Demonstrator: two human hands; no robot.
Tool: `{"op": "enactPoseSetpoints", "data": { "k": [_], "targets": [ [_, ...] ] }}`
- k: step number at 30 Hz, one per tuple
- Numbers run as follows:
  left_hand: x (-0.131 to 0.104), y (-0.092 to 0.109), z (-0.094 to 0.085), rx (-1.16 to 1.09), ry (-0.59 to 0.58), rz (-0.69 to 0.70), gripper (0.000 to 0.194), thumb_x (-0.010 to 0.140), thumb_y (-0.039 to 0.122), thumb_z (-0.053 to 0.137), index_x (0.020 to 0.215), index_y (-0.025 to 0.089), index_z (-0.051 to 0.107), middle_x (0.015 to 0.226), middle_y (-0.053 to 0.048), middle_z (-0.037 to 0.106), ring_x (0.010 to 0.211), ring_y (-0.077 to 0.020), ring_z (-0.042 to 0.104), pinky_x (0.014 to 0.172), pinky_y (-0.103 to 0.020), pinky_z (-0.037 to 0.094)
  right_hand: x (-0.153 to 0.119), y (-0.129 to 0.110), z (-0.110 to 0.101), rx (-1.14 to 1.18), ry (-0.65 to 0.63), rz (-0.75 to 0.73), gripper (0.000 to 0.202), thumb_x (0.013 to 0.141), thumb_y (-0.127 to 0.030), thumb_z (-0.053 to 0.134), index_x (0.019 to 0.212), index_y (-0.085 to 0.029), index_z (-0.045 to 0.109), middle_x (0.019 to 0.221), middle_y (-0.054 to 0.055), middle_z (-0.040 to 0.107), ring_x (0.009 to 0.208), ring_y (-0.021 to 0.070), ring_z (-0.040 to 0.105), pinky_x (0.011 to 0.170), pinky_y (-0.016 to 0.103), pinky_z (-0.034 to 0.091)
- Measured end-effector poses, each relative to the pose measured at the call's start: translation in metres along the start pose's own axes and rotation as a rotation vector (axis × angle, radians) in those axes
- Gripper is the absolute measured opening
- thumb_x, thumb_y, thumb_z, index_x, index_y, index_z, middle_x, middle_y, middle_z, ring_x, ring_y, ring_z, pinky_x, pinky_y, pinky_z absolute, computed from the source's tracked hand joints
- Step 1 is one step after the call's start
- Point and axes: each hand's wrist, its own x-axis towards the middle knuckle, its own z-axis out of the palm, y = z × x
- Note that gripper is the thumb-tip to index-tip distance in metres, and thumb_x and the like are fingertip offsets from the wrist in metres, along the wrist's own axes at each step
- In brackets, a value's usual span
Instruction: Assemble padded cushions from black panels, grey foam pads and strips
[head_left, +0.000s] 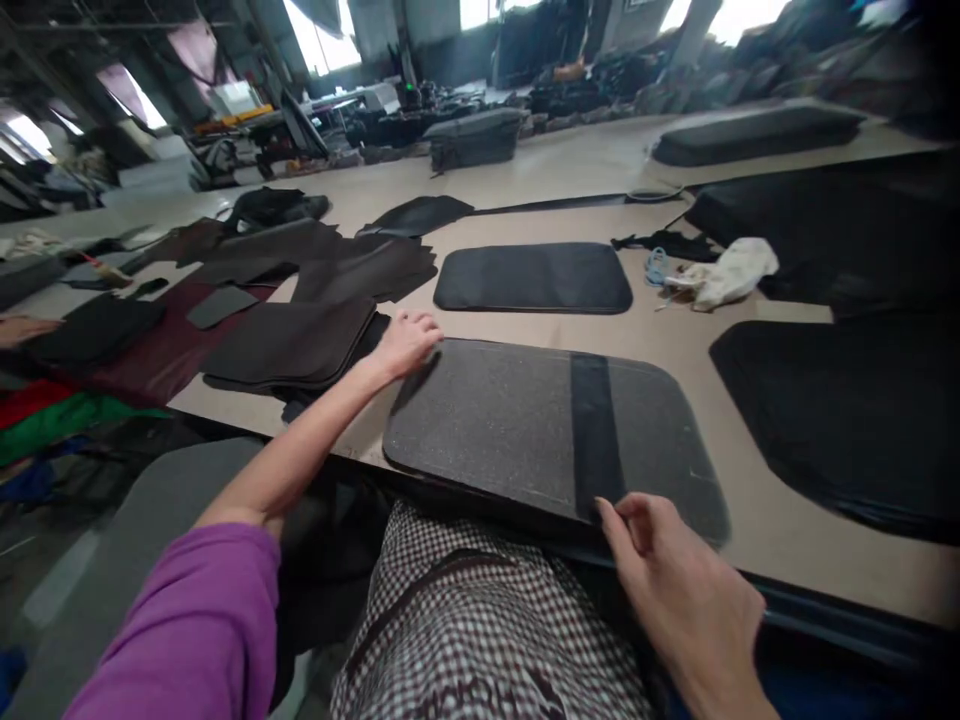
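Observation:
A grey speckled panel (502,425) with rounded corners lies on the table in front of me. Across its right half runs a black strip (594,425), from the far edge to the near one. My left hand (409,343) is at the panel's far left corner, fingers bent and closed over the edge; its thumb is mostly hidden. At the near edge, my right hand (679,575) has thumb and forefinger pinched at the lower end of the strip. Beyond the panel lies a black padded panel (534,278) with rounded corners.
Stacked dark panels (292,340) lie left of my left hand, with dark sheets (360,262) behind. A large black piece (847,420) is to the right. A whitish cloth bundle (735,272) and blue cord (656,267) sit farther back. Another person's hand (28,328) shows far left.

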Motion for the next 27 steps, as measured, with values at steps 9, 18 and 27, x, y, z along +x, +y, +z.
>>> {"op": "enactPoseSetpoints", "data": {
  "k": [9, 18, 27],
  "targets": [
    [-0.075, -0.080, 0.030, 0.308, -0.138, 0.153, 0.029, 0.093, 0.011, 0.053, 0.073, 0.019, 0.072, 0.081, -0.011, 0.066, 0.094, -0.0270, 0.056, 0.103, -0.051, 0.036, -0.001, -0.019, 0.002, 0.201, -0.072, -0.022, 0.050, 0.112, -0.063, 0.037, 0.102, -0.023, 0.066, 0.074, -0.004, 0.067, 0.056, 0.0124, 0.063, 0.051, 0.025, 0.037],
    [-0.070, -0.083, 0.047, 0.244, -0.062, 0.181, 0.025, 0.090, 0.008, 0.059, 0.070, 0.016, 0.072, 0.079, -0.012, 0.068, 0.088, -0.0258, 0.056, 0.098, -0.045, 0.037, -0.010, -0.024, -0.011, 0.231, -0.034, -0.026, 0.044, 0.112, -0.060, 0.042, 0.105, -0.024, 0.067, 0.080, -0.005, 0.070, 0.061, 0.0116, 0.066, 0.054, 0.024, 0.041],
    [-0.053, -0.088, 0.041, 0.240, -0.022, 0.057, 0.024, 0.091, 0.008, 0.053, 0.081, 0.012, 0.074, 0.089, -0.017, 0.070, 0.083, -0.0240, 0.058, 0.082, -0.042, 0.036, -0.012, -0.023, -0.014, 0.265, -0.029, -0.079, 0.039, 0.113, -0.054, 0.044, 0.104, -0.023, 0.066, 0.081, -0.004, 0.071, 0.063, 0.0126, 0.067, 0.054, 0.025, 0.041]
  ]
}}
